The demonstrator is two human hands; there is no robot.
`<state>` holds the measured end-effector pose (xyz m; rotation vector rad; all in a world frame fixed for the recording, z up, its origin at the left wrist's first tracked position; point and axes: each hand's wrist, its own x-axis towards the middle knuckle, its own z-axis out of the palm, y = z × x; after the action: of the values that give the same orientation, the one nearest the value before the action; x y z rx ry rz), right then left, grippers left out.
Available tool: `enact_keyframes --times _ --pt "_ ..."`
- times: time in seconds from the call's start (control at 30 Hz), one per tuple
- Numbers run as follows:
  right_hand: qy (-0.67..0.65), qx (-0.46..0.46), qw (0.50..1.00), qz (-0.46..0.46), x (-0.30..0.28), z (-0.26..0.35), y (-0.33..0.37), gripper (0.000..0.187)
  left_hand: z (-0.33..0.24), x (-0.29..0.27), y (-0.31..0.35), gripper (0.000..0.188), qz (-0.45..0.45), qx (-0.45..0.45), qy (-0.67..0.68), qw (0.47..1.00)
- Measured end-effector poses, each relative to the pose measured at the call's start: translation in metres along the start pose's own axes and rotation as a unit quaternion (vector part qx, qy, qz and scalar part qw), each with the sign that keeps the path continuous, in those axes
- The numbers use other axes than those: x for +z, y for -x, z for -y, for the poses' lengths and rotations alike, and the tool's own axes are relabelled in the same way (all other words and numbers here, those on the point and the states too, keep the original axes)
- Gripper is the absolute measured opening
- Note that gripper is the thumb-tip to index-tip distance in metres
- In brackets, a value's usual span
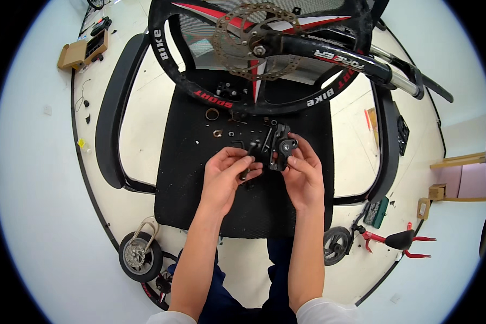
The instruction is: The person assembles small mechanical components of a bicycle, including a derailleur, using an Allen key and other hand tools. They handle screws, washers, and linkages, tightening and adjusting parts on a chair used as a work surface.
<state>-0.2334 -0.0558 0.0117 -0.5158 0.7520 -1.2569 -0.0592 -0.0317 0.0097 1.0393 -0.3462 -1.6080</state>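
My right hand [303, 174] grips a black bicycle brake caliper [284, 148] with a round silver-centred pivot, held upright above the chair seat. Close on its left, the fingers of my left hand [227, 171] pinch a slim dark piece [251, 153]; its kind is too small to tell. Past my left fingertips, a black L-shaped hex key [237, 142] shows in part. Small hardware is scattered on the black seat [183, 178]: a brown ring [212, 114], a copper-coloured clip [217, 133] and a small nut [231, 134].
A black spoked bicycle wheel [308, 102] with a rusty brake disc [221, 51] and fork [351, 62] leans across the seat's far side. Armrests [116, 119] flank the seat. On the floor are an open cardboard box [73, 56], a small wheel [140, 256] and a red balance bike [378, 237].
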Motion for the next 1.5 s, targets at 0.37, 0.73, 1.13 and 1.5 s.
enact_keyframes --times 0.37,0.73,1.13,1.5 --pt "0.012 0.065 0.997 0.037 0.006 -0.009 -0.005 0.049 0.000 -0.002 -0.004 0.020 -0.041 0.079 -0.033 0.996" --pt "0.051 0.067 0.995 0.046 0.007 -0.013 -0.006 0.044 0.003 -0.001 -0.001 0.023 -0.002 0.056 -0.130 0.990" --pt "0.066 0.053 0.996 0.006 0.010 -0.014 -0.007 0.035 0.014 -0.002 0.001 0.018 0.002 0.133 -0.176 0.975" --pt "0.122 0.044 0.991 -0.014 0.017 -0.015 -0.005 0.034 0.005 -0.002 0.000 0.017 -0.003 0.091 -0.143 0.986"
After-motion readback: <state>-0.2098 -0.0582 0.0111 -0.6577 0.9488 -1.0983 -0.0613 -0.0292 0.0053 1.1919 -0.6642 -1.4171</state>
